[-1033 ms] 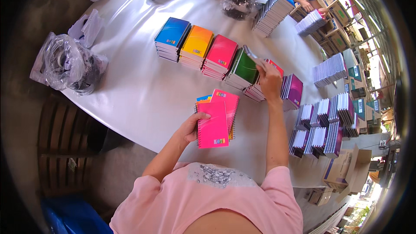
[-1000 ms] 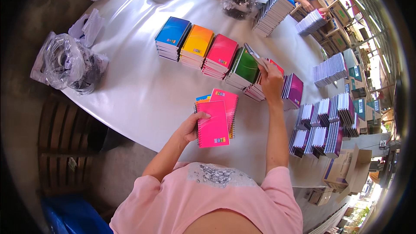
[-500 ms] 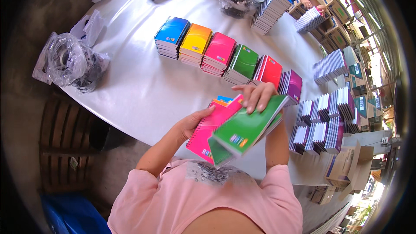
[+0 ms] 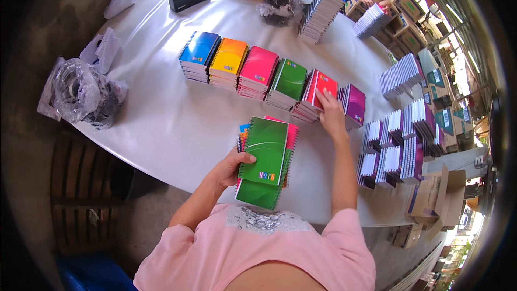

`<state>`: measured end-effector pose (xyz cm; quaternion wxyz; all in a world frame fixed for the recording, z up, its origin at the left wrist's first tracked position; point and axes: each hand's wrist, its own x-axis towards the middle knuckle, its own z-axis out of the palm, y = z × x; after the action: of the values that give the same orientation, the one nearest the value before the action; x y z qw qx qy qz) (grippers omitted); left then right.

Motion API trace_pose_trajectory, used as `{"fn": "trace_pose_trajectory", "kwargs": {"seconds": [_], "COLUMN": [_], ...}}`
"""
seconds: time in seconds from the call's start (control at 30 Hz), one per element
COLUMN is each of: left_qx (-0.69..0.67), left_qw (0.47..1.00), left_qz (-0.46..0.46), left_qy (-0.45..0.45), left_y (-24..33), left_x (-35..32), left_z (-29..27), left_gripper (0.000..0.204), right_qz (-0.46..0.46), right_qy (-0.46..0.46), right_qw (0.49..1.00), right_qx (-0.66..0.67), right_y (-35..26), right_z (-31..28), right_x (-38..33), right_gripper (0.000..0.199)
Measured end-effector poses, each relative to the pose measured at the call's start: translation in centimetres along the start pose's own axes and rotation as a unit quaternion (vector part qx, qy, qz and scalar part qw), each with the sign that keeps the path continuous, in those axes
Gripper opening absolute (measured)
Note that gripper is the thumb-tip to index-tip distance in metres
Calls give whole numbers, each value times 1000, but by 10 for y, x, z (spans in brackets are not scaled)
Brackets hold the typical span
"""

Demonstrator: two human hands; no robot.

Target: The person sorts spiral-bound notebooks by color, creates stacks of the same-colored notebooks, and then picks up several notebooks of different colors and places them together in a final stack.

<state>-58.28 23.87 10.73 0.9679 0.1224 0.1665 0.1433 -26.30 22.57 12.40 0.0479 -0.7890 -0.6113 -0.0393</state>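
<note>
Far left on the white table [image 4: 161, 124], a clear plastic bag [image 4: 81, 94] sits near the edge; along the row stand the blue stack [image 4: 199, 54], the orange stack [image 4: 229, 62], the pink stack [image 4: 258, 70] and the green stack [image 4: 290, 81]. Nearer the body, the left hand [image 4: 232, 166] has its fingers curled round the edge of a hand-held bundle of notebooks [image 4: 266, 159], green cover on top, over the table's near edge. Further right, the right hand [image 4: 329, 114] rests with fingers stretched out flat on the red stack [image 4: 315, 94], gripping nothing, the purple stack [image 4: 353, 105] just beside it
</note>
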Motion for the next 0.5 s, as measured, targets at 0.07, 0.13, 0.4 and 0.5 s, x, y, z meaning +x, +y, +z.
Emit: {"fn": "trace_pose_trajectory", "kwargs": {"seconds": [0.07, 0.13, 0.4, 0.5], "left_qx": [62, 106, 54, 58], "left_qw": [996, 990, 993, 995], "left_qz": [57, 76, 103, 75], "left_qy": [18, 61, 35, 42], "left_y": [5, 8, -7, -14], "left_x": [7, 14, 51, 58], "left_z": [0, -3, -1, -2], "left_gripper": [59, 57, 57, 56], "right_qz": [-33, 20, -197, -218], "right_qy": [93, 131, 68, 19], "right_qw": [991, 958, 966, 943], "right_qx": [89, 254, 153, 250], "right_y": [5, -19, -108, -58], "right_z": [2, -26, -91, -74], "right_x": [-14, -31, -96, -87], "right_gripper": [46, 40, 38, 56]}}
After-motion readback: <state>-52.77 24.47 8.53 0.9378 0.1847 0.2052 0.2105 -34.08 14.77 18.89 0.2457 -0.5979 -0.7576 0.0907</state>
